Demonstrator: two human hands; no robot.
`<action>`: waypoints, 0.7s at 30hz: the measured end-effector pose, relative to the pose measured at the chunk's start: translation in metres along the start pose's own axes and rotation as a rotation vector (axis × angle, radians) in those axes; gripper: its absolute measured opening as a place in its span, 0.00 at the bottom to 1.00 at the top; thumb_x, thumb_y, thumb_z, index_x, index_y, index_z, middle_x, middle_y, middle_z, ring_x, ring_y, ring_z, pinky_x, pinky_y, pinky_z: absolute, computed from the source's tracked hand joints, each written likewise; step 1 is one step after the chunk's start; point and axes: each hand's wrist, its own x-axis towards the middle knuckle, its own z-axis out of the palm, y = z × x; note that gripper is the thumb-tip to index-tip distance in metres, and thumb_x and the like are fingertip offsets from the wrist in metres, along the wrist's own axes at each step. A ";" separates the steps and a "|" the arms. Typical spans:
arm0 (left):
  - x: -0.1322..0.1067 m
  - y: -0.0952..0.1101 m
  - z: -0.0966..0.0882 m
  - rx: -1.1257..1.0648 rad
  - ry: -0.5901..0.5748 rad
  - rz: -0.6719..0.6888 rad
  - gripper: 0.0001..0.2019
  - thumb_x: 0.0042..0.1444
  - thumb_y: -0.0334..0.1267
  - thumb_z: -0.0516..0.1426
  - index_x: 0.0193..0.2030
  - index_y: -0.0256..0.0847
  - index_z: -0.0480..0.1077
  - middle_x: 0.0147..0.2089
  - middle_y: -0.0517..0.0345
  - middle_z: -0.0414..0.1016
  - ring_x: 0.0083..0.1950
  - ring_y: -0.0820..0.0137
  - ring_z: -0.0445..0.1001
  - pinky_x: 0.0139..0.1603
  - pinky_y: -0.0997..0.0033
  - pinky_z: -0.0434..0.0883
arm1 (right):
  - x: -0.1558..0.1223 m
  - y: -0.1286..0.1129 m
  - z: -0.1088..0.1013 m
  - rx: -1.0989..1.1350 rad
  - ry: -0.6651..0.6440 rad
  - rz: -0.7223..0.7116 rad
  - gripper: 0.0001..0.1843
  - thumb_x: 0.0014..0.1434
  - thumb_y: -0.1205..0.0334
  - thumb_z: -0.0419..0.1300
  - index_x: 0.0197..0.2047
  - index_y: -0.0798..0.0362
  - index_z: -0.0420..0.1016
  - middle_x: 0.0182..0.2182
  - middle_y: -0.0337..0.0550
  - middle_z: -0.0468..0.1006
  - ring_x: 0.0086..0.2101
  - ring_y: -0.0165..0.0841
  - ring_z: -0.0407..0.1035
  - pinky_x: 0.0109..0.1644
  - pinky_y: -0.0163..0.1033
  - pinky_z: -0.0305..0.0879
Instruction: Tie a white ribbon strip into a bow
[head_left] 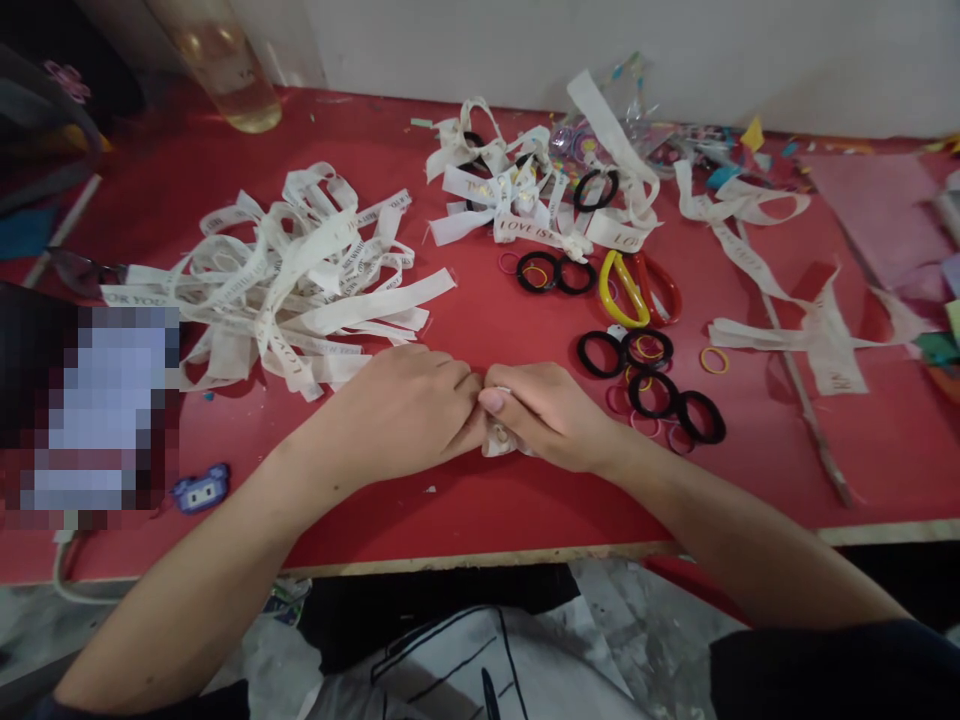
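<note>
My left hand (409, 405) and my right hand (547, 410) meet fingertip to fingertip near the front of the red table (465, 500). Both pinch a small folded piece of white printed ribbon (499, 438), mostly hidden under the fingers. A loose heap of white ribbon strips (300, 270) lies just beyond my left hand. Several black hair ties (649, 375) lie right of my right hand, with thin coloured elastic rings among them.
A pile of finished ribbon bows (525, 190) sits at the back centre. Yellow and red scissors (637, 288) lie beside it. A clear bottle (229, 65) stands back left. A blurred phone (97, 410) lies left. A thin stick (802, 400) and paper scraps lie right.
</note>
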 end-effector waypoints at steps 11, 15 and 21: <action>0.002 -0.003 -0.001 -0.049 0.155 0.088 0.19 0.63 0.37 0.47 0.21 0.38 0.65 0.19 0.60 0.66 0.20 0.71 0.64 0.24 0.68 0.57 | -0.004 0.002 0.000 -0.042 0.063 -0.119 0.19 0.70 0.55 0.43 0.27 0.52 0.58 0.20 0.33 0.59 0.21 0.25 0.53 0.27 0.32 0.51; 0.002 -0.003 -0.002 -0.051 0.163 0.105 0.19 0.62 0.35 0.47 0.20 0.38 0.65 0.18 0.60 0.66 0.20 0.71 0.64 0.24 0.67 0.58 | -0.003 0.003 0.001 -0.036 0.070 -0.159 0.19 0.70 0.55 0.43 0.27 0.52 0.57 0.20 0.33 0.59 0.21 0.25 0.53 0.27 0.32 0.50; 0.003 -0.003 -0.003 -0.052 0.180 0.119 0.18 0.61 0.35 0.48 0.20 0.38 0.66 0.18 0.60 0.66 0.20 0.71 0.64 0.24 0.67 0.59 | -0.002 0.004 0.000 -0.048 0.052 -0.173 0.20 0.70 0.55 0.42 0.26 0.52 0.57 0.20 0.34 0.60 0.21 0.26 0.54 0.27 0.32 0.50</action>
